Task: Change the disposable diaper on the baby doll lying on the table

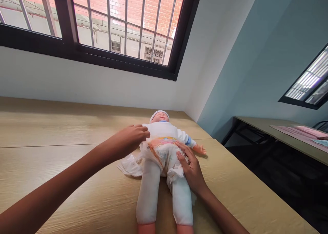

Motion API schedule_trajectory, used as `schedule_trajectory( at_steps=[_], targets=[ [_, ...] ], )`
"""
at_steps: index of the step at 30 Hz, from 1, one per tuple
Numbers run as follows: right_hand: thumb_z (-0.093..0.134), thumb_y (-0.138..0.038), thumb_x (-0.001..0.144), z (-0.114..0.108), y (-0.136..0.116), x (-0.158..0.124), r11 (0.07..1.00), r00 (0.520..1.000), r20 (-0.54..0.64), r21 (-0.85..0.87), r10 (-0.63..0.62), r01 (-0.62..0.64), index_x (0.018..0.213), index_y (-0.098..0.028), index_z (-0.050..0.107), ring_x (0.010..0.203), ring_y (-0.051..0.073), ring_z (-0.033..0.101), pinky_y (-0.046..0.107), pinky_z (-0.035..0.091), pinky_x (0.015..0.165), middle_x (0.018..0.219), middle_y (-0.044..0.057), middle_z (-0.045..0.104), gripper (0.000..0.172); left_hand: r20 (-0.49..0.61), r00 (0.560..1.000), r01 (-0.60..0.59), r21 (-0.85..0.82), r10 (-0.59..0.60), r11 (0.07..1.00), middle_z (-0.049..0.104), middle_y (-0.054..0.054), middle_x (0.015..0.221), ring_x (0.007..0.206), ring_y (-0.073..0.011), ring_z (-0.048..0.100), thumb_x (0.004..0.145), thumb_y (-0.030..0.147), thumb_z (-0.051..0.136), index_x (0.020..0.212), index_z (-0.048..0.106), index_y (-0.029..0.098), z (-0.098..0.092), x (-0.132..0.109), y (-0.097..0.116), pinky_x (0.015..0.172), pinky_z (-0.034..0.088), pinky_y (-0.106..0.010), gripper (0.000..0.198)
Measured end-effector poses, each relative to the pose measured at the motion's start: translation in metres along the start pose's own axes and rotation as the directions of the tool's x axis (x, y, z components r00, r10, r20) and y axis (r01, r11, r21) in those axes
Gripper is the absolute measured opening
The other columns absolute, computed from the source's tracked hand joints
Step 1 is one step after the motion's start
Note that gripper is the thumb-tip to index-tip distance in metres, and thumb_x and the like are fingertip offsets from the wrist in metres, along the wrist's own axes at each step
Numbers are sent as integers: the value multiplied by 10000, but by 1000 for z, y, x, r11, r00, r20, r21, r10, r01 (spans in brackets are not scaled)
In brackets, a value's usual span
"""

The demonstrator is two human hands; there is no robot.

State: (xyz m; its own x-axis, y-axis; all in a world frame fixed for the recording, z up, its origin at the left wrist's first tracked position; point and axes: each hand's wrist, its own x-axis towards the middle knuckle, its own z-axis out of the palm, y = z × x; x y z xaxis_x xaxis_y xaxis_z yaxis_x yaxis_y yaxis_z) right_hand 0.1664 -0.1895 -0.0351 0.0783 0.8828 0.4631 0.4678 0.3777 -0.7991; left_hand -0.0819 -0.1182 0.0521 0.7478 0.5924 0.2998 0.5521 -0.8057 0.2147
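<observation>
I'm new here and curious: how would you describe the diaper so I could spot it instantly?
Under the barred window, a baby doll lies on a light wood table. Around its middle sits a crumpled white disposable diaper with a colourful waistband, unlike the doll's smooth white top.

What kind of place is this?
Probably a classroom or training room for practising baby care: a diapered baby doll lies on a long wooden table, and another table with a pink mat stands nearby.

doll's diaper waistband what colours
The waistband is orange and yellow with a bluish edge, best in the head view.
</observation>
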Motion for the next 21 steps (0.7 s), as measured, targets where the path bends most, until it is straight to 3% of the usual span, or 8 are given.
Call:
schedule_trajectory(
  at_steps=[2, 5, 9, 11, 13, 15, 19, 21],
  targets=[
    [494, -424, 923, 1, -1, 0, 1000, 1000, 4, 2, 4, -4, 1235, -266, 591, 1286, 211, 440, 372, 307, 1116, 1346, 35, 530, 363, 38, 996, -82, 148, 78, 986, 630, -71, 909, 856, -207, 562, 922, 132, 408, 893, 628, 163, 3, 2, 13, 775, 414, -328, 224],
    [531, -440, 896, -4, 3, 7, 1000, 999, 33, 25, 17, -18, 1240, -267, 582, 1298, 214, 425, 381, 309, 1117, 1362, 43, 508, 388, -3, 989, -146, 179, 149, 973, 595, -106, 1163, 1092, -264, 529, 937, 319, 489, 1169, 557, 173, 22, 3, 39, 911, 424, -394, 283],
    [641, -507, 782, -38, 22, 27, 982, 986, -14, 96, 166, -164, 1200, -237, 585, 1216, 254, 489, 396, 429, 997, 1316, 87, 524, 502, -50, 959, -268, 151, 278, 952, 375, -119, 1471, 1382, -324, 270, 851, 477, 598, 1358, 405, 206, 54, 1, 58, 1115, 240, -534, 606],
    [690, -499, 730, -62, 31, 34, 958, 957, 107, 70, 268, -277, 1082, -199, 634, 1052, 239, 575, 376, 463, 927, 1138, 84, 616, 465, -24, 953, -296, 144, 302, 944, 280, -103, 1531, 1427, -327, 173, 830, 424, 633, 1410, 335, 232, 65, 0, 59, 1131, 168, -590, 680],
    [744, -437, 681, -80, 34, 35, 941, 878, 347, -42, 329, -336, 956, -174, 670, 889, 205, 594, 322, 491, 809, 964, 59, 647, 387, -9, 955, -293, 130, 297, 947, 223, -102, 1553, 1442, -326, 130, 819, 350, 633, 1440, 289, 243, 69, -1, 57, 1136, 144, -607, 718],
    [775, -356, 642, -88, 29, 30, 929, 777, 512, -144, 365, -341, 900, -176, 681, 793, 181, 575, 277, 481, 704, 860, 34, 638, 328, -15, 956, -292, 100, 294, 951, 193, -111, 1558, 1439, -342, 139, 814, 346, 621, 1449, 286, 244, 69, -1, 55, 1142, 145, -602, 725],
    [757, -288, 633, -71, 9, 13, 926, 615, 706, -162, 351, -342, 964, -190, 687, 800, 223, 604, 298, 486, 683, 858, 48, 662, 352, -26, 957, -286, 93, 290, 954, 194, -112, 1556, 1428, -357, 174, 825, 348, 605, 1448, 297, 251, 66, -1, 54, 1145, 150, -598, 701],
    [727, -294, 662, -58, 1, 6, 933, 593, 741, -128, 315, -336, 1025, -180, 680, 877, 269, 625, 328, 504, 729, 923, 70, 679, 384, -8, 959, -280, 112, 282, 954, 186, -108, 1561, 1435, -339, 157, 831, 338, 603, 1454, 276, 257, 66, -1, 55, 1145, 132, -600, 709]
  ],
)
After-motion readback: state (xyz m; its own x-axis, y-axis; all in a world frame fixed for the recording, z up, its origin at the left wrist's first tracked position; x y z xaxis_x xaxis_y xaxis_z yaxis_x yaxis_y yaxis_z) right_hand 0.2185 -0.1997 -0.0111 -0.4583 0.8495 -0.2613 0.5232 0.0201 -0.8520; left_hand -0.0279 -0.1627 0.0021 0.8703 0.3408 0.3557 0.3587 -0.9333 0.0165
